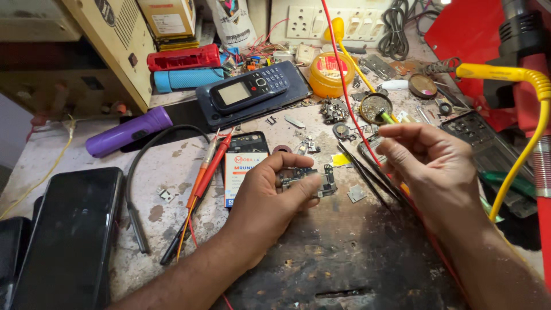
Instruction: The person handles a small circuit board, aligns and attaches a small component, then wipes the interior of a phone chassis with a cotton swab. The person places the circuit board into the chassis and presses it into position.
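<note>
The left hand (pixel 267 195) grips a small circuit board (pixel 307 179) between thumb and fingers, holding it just above the scorched dark patch near the middle of the bench (pixel 172 166). The right hand (pixel 430 166) is raised beside it, to the right, its fingertips pinched together around something thin; what it pinches is too small to tell. A yellow cable (pixel 516 115) arcs past the right wrist at the bench's right edge.

Just left of the left hand lies a phone battery (pixel 241 166) with a white, blue and orange label, and beside that a red probe (pixel 215 163) and an orange probe (pixel 198 178) lie slanted, near a black cable (pixel 135 189). Further toward the far edge a keypad phone (pixel 249 89) rests on a dark case (pixel 287 100). A purple torch (pixel 129 132) lies to its left, with a blue cylinder (pixel 186 78) and a red plastic part (pixel 183 57) behind it. An orange tin (pixel 327 74) stands near the far edge, and a round tin of flux (pixel 376 108) sits just ahead of the right fingers. Black tweezers (pixel 367 172) lie between the two hands. A dark smartphone (pixel 69 235) lies face up at the near left corner.
</note>
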